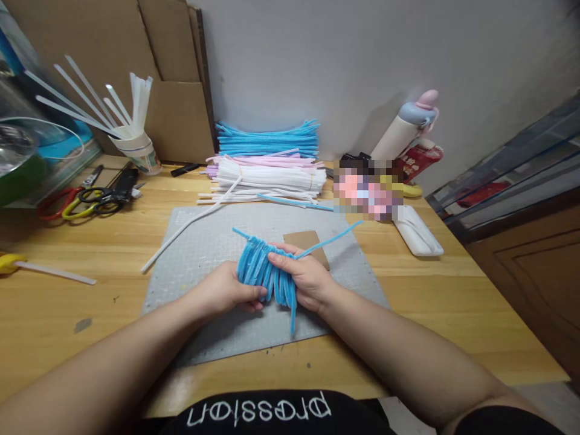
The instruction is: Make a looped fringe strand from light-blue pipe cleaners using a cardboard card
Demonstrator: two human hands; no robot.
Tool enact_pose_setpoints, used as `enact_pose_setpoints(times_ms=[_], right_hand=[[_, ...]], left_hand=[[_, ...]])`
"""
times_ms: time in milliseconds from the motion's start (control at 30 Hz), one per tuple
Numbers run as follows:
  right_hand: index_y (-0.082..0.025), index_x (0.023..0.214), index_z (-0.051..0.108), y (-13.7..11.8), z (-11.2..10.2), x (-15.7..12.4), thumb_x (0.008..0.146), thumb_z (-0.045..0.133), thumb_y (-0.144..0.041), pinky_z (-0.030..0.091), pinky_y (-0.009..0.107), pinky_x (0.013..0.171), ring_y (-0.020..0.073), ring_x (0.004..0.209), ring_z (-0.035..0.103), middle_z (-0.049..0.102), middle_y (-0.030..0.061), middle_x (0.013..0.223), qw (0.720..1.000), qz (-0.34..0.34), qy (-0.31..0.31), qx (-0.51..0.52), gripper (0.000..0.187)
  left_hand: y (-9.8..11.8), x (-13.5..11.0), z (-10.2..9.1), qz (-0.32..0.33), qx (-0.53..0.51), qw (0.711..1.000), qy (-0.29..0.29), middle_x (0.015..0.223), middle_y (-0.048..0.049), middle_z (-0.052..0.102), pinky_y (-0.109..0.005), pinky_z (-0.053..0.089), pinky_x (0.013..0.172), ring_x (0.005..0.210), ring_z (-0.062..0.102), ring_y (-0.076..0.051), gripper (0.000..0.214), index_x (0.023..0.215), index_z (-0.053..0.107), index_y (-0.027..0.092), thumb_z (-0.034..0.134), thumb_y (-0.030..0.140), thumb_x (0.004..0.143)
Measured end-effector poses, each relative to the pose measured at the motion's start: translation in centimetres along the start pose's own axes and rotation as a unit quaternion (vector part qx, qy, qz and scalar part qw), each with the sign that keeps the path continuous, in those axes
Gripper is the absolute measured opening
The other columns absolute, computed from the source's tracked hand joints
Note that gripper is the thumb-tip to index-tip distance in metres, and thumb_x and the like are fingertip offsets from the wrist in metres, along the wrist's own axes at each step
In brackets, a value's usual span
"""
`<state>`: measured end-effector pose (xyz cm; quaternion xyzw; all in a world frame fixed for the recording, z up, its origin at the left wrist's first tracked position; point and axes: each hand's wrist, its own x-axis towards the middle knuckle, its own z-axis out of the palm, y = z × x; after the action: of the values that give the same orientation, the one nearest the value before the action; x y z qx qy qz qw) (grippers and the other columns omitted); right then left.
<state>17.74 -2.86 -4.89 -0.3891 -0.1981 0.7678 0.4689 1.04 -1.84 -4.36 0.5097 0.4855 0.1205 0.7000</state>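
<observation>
Blue fuzzy bundle (259, 266), gathered and gripped

The step in hand seemed to be gathering and shaping the folded strands. The blue fuzzy bundle was held just above the cutting mat (199, 254). The left hand (222, 287) was closed on its lower left side, thumb in front; the right hand (310, 279) pinched its upper right edge, thumb laid across the folds. Loose ends poked out towards two, five and between ten and eleven o'clock. The next move probably called for a steady pinch along the top, so that no fold slipped.

Clockwise around the bundle, a small cardboard piece (317, 241) lay on the mat at two o'clock, and blue stems (267, 142) were heaped at twelve, behind white stems (272, 177). On the wooden worktop (118, 302), scissors (93, 199) and a cup (140, 154) of white sticks sat near ten o'clock. A flask (396, 138) stood at two. Cardboard sheets (179, 115) leaned against the pale wall (344, 66) at eleven; a brown panelled surface (534, 278) showed beyond the worktop at three.
</observation>
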Motion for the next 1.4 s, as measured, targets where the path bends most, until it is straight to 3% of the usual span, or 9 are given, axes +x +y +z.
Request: enact_pose_setpoints(times_ms=[100,300,500,733,967,1033,1133,1267,1400], right_hand=[[-0.014,0.09,0.063,0.0,-0.1,0.1,0.058,0.084,-0.023,0.055,0.033,0.069,0.016,0.065,0.067,0.071,0.0022,0.074,1.0,0.003,0.015,-0.001,0.04],[-0.013,0.088,0.069,0.1,-0.4,0.0,0.057,0.083,-0.028,0.053,0.032,0.072,0.0154,0.066,0.067,0.072,0.0033,0.075,0.998,0.003,-0.001,-0.059,0.037],[-0.014,0.091,0.07,0.8,-0.7,0.1,0.058,0.083,-0.031,0.052,0.032,0.075,0.0156,0.073,0.067,0.072,0.0041,0.079,0.993,-0.029,0.015,-0.115,0.039],[-0.015,0.092,0.069,0.8,-0.4,-0.1,0.059,0.083,-0.032,0.052,0.033,0.075,0.0166,0.073,0.066,0.071,0.0041,0.08,0.995,-0.019,-0.006,-0.097,0.04],[-0.015,0.09,0.066,0.3,-0.6,0.4,0.072,0.074,-0.036,0.049,0.029,0.072,0.0141,0.069,0.063,0.07,0.0027,0.081,0.991,-0.064,-0.063,-0.096,0.028],[-0.015,0.088,0.066,0.2,-0.8,0.5,0.071,0.073,-0.037,0.048,0.028,0.07,0.0131,0.067,0.062,0.069,0.0018,0.078,0.99,-0.062,-0.05,-0.118,0.028],[-0.014,0.084,0.065,0.4,-0.7,0.3,0.07,0.074,-0.039,0.045,0.027,0.066,0.012,0.064,0.06,0.067,0.0009,0.073,0.986,-0.051,-0.048,-0.154,0.029],[-0.014,0.082,0.063,1.0,-0.1,-0.5,0.069,0.074,-0.042,0.04,0.024,0.06,0.009,0.059,0.053,0.062,-0.0012,0.069,0.978,-0.038,-0.081,-0.191,0.033],[-0.014,0.083,0.061,1.7,0.3,-1.1,0.069,0.073,-0.042,0.035,0.023,0.055,0.0079,0.057,0.048,0.058,-0.0032,0.066,0.971,-0.023,-0.109,-0.211,0.034]], left_hand=[[0.0,-0.3,-0.3,0.036,0.078,0.996,0.017,0.061,-0.0014,0.068,-0.029,0.05,0.06,0.057,0.062,-0.016,0.024,0.072,0.064,0.015,0.072,0.036,0.066],[0.5,-0.4,-1.7,0.219,0.088,0.951,0.2,0.087,-0.0032,0.067,-0.027,0.047,0.068,0.078,0.06,-0.017,0.033,0.095,0.063,0.017,0.066,0.043,0.076],[0.4,-0.1,-1.3,0.167,-0.044,0.965,0.196,0.067,0.0006,0.061,-0.024,0.042,0.057,0.06,0.054,-0.012,0.032,0.074,0.061,0.015,0.073,0.044,0.068],[0.5,-0.3,-0.5,0.16,-0.108,0.969,0.156,0.077,-0.0001,0.064,-0.026,0.046,0.066,0.071,0.058,-0.014,0.037,0.084,0.06,0.016,0.08,0.036,0.061],[0.2,0.5,-2.4,0.185,-0.096,0.938,0.276,0.082,-0.0023,0.06,-0.031,0.047,0.069,0.075,0.058,-0.018,0.047,0.096,0.055,0.016,0.076,0.041,0.063],[0.3,0.2,-2.9,0.233,-0.04,0.9,0.366,0.101,-0.0077,0.059,-0.037,0.047,0.079,0.09,0.059,-0.023,0.051,0.109,0.051,0.018,0.071,0.042,0.068],[1.1,-1.2,-2.8,0.36,0.18,0.762,0.508,0.127,-0.0104,0.048,-0.043,0.036,0.1,0.12,0.046,-0.027,0.053,0.121,0.046,0.021,0.066,0.033,0.074],[2.1,-3.0,-1.4,0.358,0.464,0.725,0.363,0.116,-0.0062,0.061,-0.046,0.032,0.1,0.112,0.052,-0.027,0.025,0.107,0.061,0.023,0.058,0.032,0.083],[2.1,-3.1,-0.9,0.295,0.503,0.781,0.224,0.091,-0.0032,0.07,-0.038,0.041,0.083,0.088,0.061,-0.022,0.019,0.094,0.066,0.022,0.05,0.031,0.089]])
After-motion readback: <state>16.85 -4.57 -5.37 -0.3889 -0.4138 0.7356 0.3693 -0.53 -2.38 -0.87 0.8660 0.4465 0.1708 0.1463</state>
